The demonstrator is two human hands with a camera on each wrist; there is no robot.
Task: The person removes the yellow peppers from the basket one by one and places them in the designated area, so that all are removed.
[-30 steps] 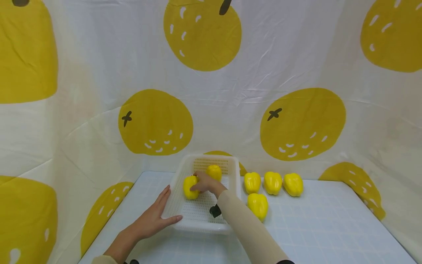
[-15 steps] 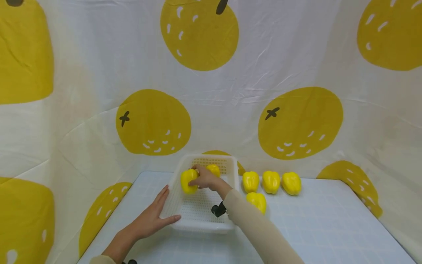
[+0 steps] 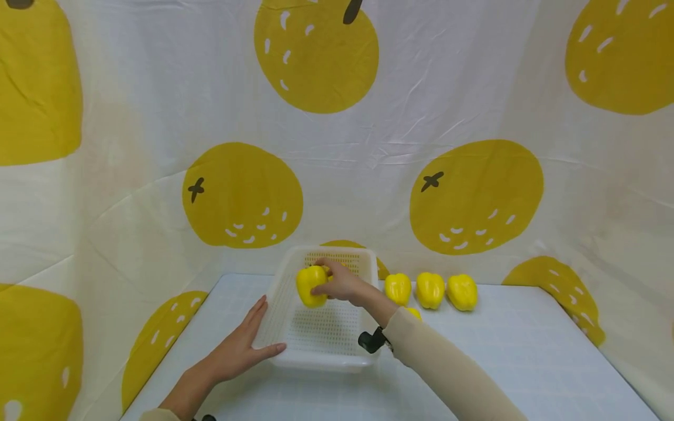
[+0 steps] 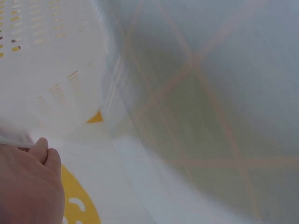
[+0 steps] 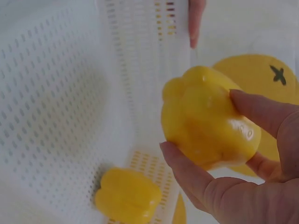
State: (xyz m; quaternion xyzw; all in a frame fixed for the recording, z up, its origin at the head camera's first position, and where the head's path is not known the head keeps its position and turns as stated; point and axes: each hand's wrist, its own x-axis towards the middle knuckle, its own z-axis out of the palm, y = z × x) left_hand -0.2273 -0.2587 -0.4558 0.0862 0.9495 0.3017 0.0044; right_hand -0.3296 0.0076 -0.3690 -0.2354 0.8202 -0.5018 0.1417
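Observation:
My right hand (image 3: 344, 283) grips a yellow bell pepper (image 3: 312, 286) between thumb and fingers, raised over the white perforated basket (image 3: 321, 361). The right wrist view shows this bell pepper (image 5: 205, 116) close up, with the fingertips pressed against its sides. A second yellow bell pepper (image 5: 128, 195) lies inside the basket; in the head view the right hand hides it. My left hand (image 3: 239, 345) rests at the basket's near left corner, fingers straight along the left side and thumb spread out at the front rim.
Right of the basket, yellow bell peppers stand on the pale blue table (image 3: 526, 356): a left one (image 3: 397, 289), a middle one (image 3: 430, 290) and a right one (image 3: 462, 292) in a row. One more bell pepper (image 3: 415, 313) shows partly behind the right forearm. A fruit-patterned curtain (image 3: 363, 175) hangs behind.
My right hand has lifted the bell pepper from the basket's floor, then carried it slightly to the right. The right forearm has swung right, covering more of the near pepper. The left hand holds its place.

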